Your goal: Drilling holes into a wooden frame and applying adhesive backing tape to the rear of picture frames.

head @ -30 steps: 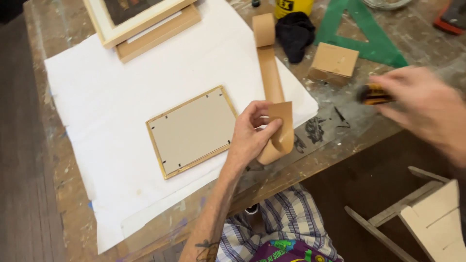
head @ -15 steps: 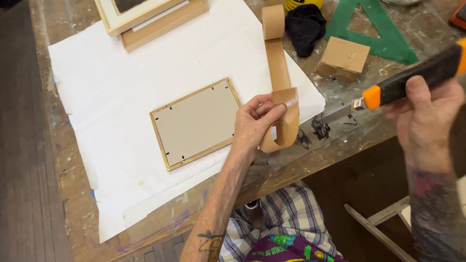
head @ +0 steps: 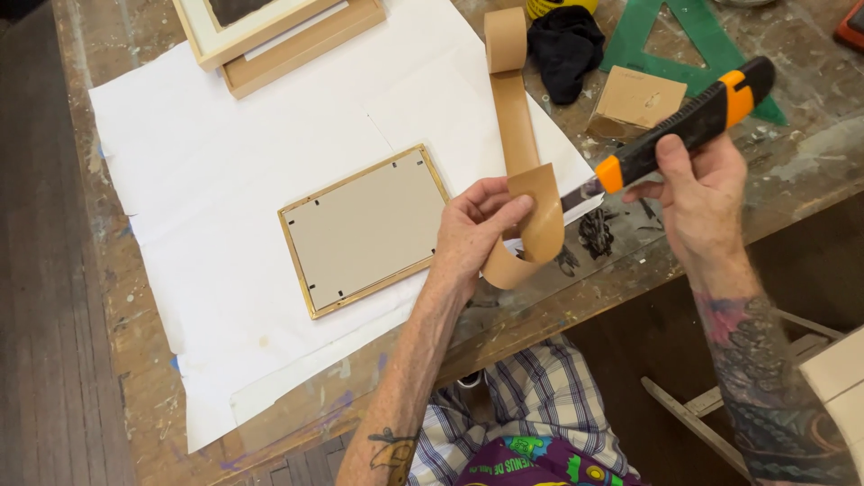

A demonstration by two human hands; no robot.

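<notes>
Since a moment ago the right hand (head: 697,193) has swung in from the table's edge, and the black and orange utility knife (head: 684,126) clenched in its fist now points its tip right up at the looped brown paper tape (head: 531,211), where before it hovered farther off. The left hand (head: 472,229) has barely shifted and pinches the folded end of that strip between thumb and fingers, just over the near edge of the table. The strip runs away from the loop to a tape roll (head: 506,36) standing on edge farther back. The workbench (head: 135,378) is old scuffed wood, flecked with paint, and a large creased sheet of white paper (head: 207,189) covers most of it. On the paper a small gilt-edged picture frame (head: 364,229) lies face down, its dull grey backing board showing, close beside the left hand. Stacked pale wooden frames (head: 270,31) sit at the far edge. Right of the roll lie a crumpled black cloth (head: 562,45), a green plastic triangle (head: 693,31) and a cardboard block (head: 634,103). Dark plank flooring (head: 36,270) runs along the left.
</notes>
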